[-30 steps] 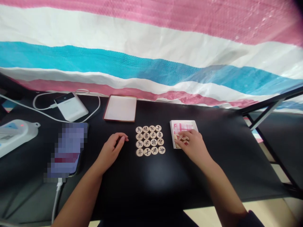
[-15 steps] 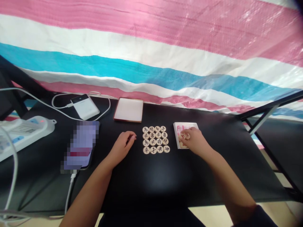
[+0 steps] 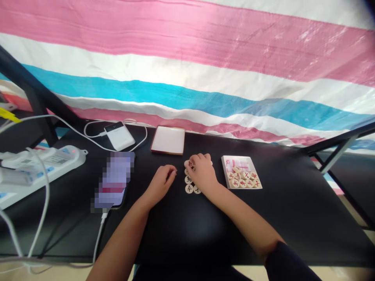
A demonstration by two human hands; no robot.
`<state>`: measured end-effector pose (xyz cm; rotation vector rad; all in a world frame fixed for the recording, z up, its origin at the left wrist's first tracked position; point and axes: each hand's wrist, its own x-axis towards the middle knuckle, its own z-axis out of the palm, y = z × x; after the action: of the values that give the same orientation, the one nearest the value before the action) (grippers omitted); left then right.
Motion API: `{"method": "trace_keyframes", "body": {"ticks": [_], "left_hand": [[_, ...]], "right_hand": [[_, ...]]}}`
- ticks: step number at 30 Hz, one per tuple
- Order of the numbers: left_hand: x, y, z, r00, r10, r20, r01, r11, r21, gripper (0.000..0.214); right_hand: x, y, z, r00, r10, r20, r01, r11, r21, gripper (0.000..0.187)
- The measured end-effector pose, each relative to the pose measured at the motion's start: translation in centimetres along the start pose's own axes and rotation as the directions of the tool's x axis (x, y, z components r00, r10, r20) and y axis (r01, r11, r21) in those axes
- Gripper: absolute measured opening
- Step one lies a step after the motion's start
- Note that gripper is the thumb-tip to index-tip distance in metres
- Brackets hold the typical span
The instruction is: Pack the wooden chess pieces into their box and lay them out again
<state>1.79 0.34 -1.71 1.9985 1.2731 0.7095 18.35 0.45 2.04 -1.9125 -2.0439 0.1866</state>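
Observation:
My right hand is over a block of round wooden Chinese chess pieces with dark characters, covering most of them. Its thumb and fingers close around a chess piece at the block's far left corner. Whether that piece touches the one beneath, I cannot tell. To the left of the block, my left hand rests on the table with fingers loosely curled, a gap beside the thumb and nothing held. A white open box on the right holds several red-lettered pieces and a printed paper.
A shallow lid with a pale inside lies at the back of the black table. On the left are a phone on a cable, a white power bank and a power strip. Striped sheeting hangs behind.
My right hand has moved left from the box to the block of pieces, carrying a chess piece. My left hand keeps its place by the block. The view has shifted slightly.

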Motion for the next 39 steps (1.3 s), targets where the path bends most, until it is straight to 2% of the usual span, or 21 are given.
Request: {"method": "trace_keyframes", "body": {"ticks": [8,12,15,17,18,19,22,24,28,31,36,39], "left_hand": [[0.1,-0.1,0.1,1.0,0.005,-0.012,-0.005,1.0,-0.007,0.017],[0.0,0.1,-0.1,1.0,0.005,-0.008,-0.005,1.0,-0.001,0.016],[0.1,0.1,-0.1,1.0,-0.007,-0.003,0.007,1.0,0.015,0.017],[0.1,0.0,-0.1,1.0,-0.01,-0.001,0.01,1.0,0.025,0.018],[0.2,-0.1,0.0,1.0,-0.005,-0.001,0.005,1.0,0.028,0.018],[0.2,-0.2,0.0,1.0,-0.001,-0.002,0.001,1.0,0.031,0.019],[0.3,-0.4,0.1,1.0,0.001,0.003,-0.002,0.999,0.041,0.02],[0.3,-0.4,0.2,1.0,0.001,0.007,-0.001,0.999,0.044,0.02],[0.2,-0.3,0.2,1.0,-0.002,-0.005,0.002,0.999,0.042,0.021],[0.2,-0.2,0.2,1.0,-0.015,-0.004,0.015,0.999,0.042,0.021],[0.2,-0.3,0.2,1.0,0.003,0.007,-0.003,0.999,0.046,0.02],[0.1,-0.4,0.3,1.0,0.007,0.008,-0.007,0.999,0.051,0.019]], "right_hand": [[0.4,-0.2,0.9,1.0,-0.011,-0.023,0.009,0.996,-0.085,0.021],[0.0,0.0,-0.3,0.996,0.041,-0.073,-0.043,0.999,-0.02,0.026],[-1.0,2.9,-2.9,0.965,0.126,-0.231,-0.113,0.991,0.069,0.023],[-2.1,6.2,-4.8,0.906,0.237,-0.35,-0.234,0.971,0.053,0.019],[-2.7,7.9,-5.6,0.89,0.284,-0.358,-0.299,0.954,0.011,0.018],[-3.3,9.6,-6.2,0.891,0.318,-0.325,-0.346,0.938,-0.033,0.019],[-4.3,13.0,-6.6,0.925,0.357,-0.129,-0.374,0.915,-0.148,0.028],[-4.3,13.6,-6.1,0.92,0.389,-0.043,-0.389,0.895,-0.216,0.034],[-3.4,13.1,-5.4,0.875,0.479,0.074,-0.439,0.848,-0.298,0.034],[-3.1,13.0,-5.5,0.858,0.499,0.122,-0.453,0.846,-0.281,0.032],[-3.3,13.4,-5.9,0.858,0.497,0.13,-0.453,0.851,-0.266,0.032],[-3.1,13.4,-6.1,0.847,0.513,0.139,-0.473,0.847,-0.244,0.026]]}}
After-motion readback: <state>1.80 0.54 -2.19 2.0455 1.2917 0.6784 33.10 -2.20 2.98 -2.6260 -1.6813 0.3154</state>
